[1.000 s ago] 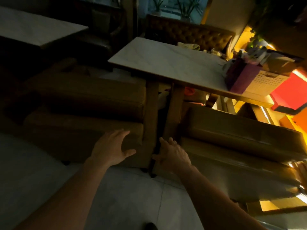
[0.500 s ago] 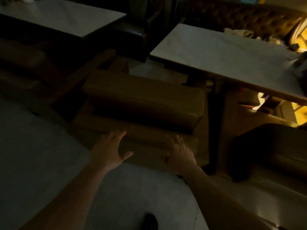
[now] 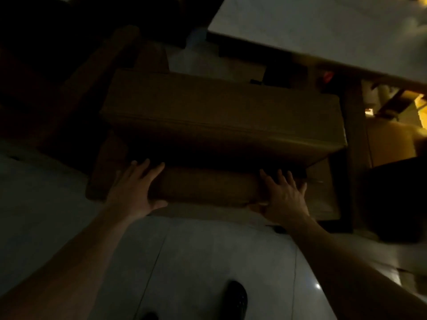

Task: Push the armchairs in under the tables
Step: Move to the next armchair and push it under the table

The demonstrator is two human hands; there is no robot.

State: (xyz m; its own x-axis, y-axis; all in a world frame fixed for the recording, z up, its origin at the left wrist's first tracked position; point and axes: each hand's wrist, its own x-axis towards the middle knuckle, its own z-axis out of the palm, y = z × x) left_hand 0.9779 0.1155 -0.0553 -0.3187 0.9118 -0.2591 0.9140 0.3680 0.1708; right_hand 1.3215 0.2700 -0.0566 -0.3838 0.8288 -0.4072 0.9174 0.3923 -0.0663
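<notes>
A brown cushioned armchair (image 3: 219, 116) stands in front of me, seen from behind and above in dim light. Its seat points toward the pale marble-topped table (image 3: 323, 31) at the upper right, and the seat's front edge sits near the table edge. My left hand (image 3: 136, 188) lies over the left end of the backrest top, fingers on top and thumb down the rear face. My right hand (image 3: 284, 195) holds the right end of the backrest the same way.
A second, darker armchair (image 3: 397, 199) stands close on the right. Another brown chair frame (image 3: 76, 88) lies in shadow at the left. My black shoe (image 3: 236, 296) rests on the pale tiled floor (image 3: 196, 255) behind the chair.
My view swung left from the gap between two armchairs onto the left one. Both hands moved forward and came down on its backrest, now wider apart.
</notes>
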